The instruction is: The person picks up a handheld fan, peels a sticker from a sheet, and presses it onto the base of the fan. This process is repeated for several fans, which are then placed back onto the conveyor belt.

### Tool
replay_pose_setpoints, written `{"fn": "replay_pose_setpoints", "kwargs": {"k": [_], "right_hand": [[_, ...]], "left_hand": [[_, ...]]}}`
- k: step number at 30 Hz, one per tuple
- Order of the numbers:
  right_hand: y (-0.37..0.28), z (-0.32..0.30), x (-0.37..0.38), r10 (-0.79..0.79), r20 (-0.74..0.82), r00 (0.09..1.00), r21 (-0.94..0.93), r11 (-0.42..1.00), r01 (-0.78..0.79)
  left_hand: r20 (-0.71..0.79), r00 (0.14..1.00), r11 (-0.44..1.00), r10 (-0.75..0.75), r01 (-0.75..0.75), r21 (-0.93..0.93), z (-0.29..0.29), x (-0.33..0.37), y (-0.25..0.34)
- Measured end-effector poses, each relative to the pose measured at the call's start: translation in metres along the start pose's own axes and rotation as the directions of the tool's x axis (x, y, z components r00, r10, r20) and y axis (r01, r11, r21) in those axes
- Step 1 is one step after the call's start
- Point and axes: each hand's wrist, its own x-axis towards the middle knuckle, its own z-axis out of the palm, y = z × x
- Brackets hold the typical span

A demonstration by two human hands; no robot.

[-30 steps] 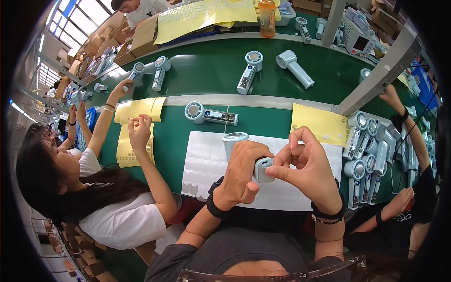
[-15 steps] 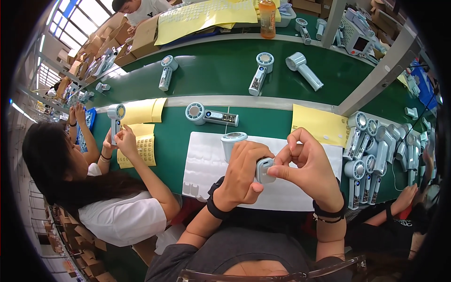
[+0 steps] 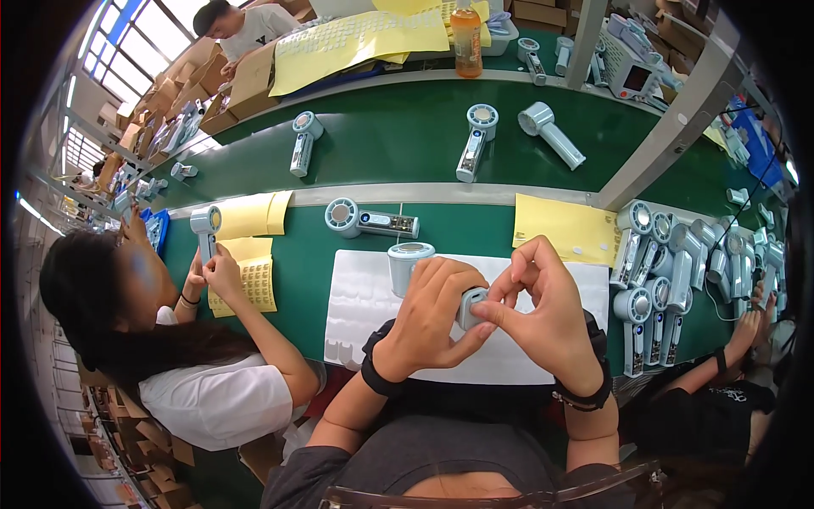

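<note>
A light blue handheld fan is in my left hand (image 3: 432,318), whose fingers wrap round its handle. The round fan head (image 3: 410,270) shows beyond my knuckles, and the handle's end (image 3: 469,310) points toward my right hand. My right hand (image 3: 536,316) has its thumb and forefinger closed together at that handle end, the thumb tip touching it. Whether a small piece sits between those fingertips is hidden. Under both hands lies a white backing sheet (image 3: 356,293) with rows of outlined shapes.
Another handheld fan (image 3: 373,222) lies beyond the sheet, beside a yellow sheet (image 3: 564,225). Many fans (image 3: 653,297) are stacked at right. Several more stand on the green far bench (image 3: 390,127), near a metal post (image 3: 670,127). A co-worker (image 3: 212,382) sits close at left, holding a fan.
My right thumb and forefinger have come closer together at the handle's end. My left thumb has swung in toward the handle. The whole view has shifted slightly.
</note>
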Motion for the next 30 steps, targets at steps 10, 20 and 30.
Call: {"fn": "replay_pose_setpoints", "kwargs": {"k": [10,20,30], "right_hand": [[0.011,-0.014,0.011,-0.105,-0.026,0.994,0.124,0.986,0.108],[-0.006,-0.011,-0.001,-0.176,-0.158,0.972,-0.131,0.979,0.156],[0.007,0.002,-0.005,-0.386,-0.199,0.901,-0.368,0.881,0.296]], "left_hand": [[0.089,0.996,0.986,0.008,0.007,-0.168,0.007,0.016,-0.010],[0.009,1.000,0.981,-0.019,0.020,-0.192,0.017,0.014,-0.011],[-0.088,0.991,0.976,-0.101,0.081,-0.203,0.029,0.008,-0.009]]}}
